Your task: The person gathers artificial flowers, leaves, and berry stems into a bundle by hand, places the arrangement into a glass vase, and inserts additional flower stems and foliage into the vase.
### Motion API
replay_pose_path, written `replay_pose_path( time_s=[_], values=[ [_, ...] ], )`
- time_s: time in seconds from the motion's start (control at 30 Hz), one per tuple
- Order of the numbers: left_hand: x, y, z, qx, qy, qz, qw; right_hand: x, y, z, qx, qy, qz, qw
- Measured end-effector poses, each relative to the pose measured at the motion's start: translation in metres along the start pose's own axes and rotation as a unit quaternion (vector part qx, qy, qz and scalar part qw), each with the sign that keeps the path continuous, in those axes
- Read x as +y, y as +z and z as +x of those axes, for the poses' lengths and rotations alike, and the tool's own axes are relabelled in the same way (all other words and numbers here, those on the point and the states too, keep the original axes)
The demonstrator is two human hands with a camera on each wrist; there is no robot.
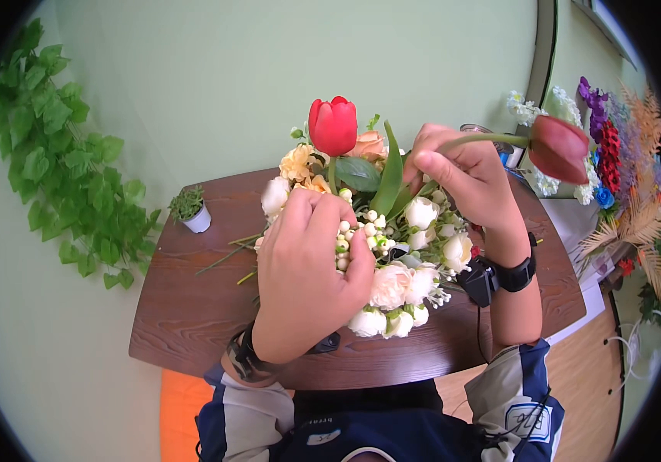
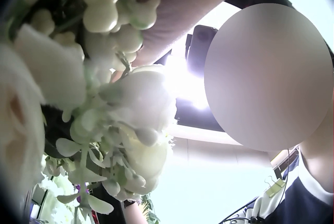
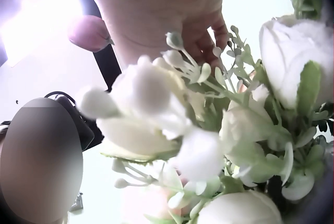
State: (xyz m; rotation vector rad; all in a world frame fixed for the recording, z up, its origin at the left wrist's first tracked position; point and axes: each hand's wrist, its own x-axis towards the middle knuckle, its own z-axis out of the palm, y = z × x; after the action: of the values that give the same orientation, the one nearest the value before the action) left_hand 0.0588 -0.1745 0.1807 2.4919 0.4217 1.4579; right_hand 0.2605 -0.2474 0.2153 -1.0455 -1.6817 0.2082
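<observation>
A dense arrangement of artificial flowers [image 1: 392, 286], with cream roses, peach blooms and white berries, stands on the table. On its left side my left hand [image 1: 299, 266] curls its fingers and thumb around the berry sprigs [image 1: 342, 245]; the fingertips are hidden. An upright red tulip [image 1: 333, 127] rises just beyond these fingers. At the arrangement's right back, my right hand [image 1: 465, 173] pinches the stem of a dark red tulip [image 1: 559, 150], whose head points right. A long green leaf [image 1: 389, 173] stands beside those fingers. White roses [image 3: 297, 59] lie close below this hand in the right wrist view.
A small potted plant [image 1: 192, 209] stands on the brown wooden table [image 1: 184, 308] at the left. Loose green stems [image 1: 226, 258] lie between it and the flowers. Ivy [image 1: 61, 154] hangs on the left wall; more artificial flowers [image 1: 611, 162] stand at the right.
</observation>
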Motion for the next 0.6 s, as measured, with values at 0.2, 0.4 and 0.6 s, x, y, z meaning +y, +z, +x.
replay_pose_path(
  time_s=[0.2,0.4,0.6],
  values=[
    [0.0,-0.001,0.0,-0.004,0.007,0.001,1.0,-0.002,-0.008,0.0,-0.059,-0.009,-0.034,0.998],
    [-0.001,0.0,0.0,-0.004,0.015,-0.007,1.0,-0.001,0.007,0.007,-0.033,0.024,-0.062,0.997],
    [0.001,-0.001,0.001,-0.003,0.018,-0.02,1.0,-0.009,0.019,0.004,-0.003,0.155,-0.106,0.982]
  ],
)
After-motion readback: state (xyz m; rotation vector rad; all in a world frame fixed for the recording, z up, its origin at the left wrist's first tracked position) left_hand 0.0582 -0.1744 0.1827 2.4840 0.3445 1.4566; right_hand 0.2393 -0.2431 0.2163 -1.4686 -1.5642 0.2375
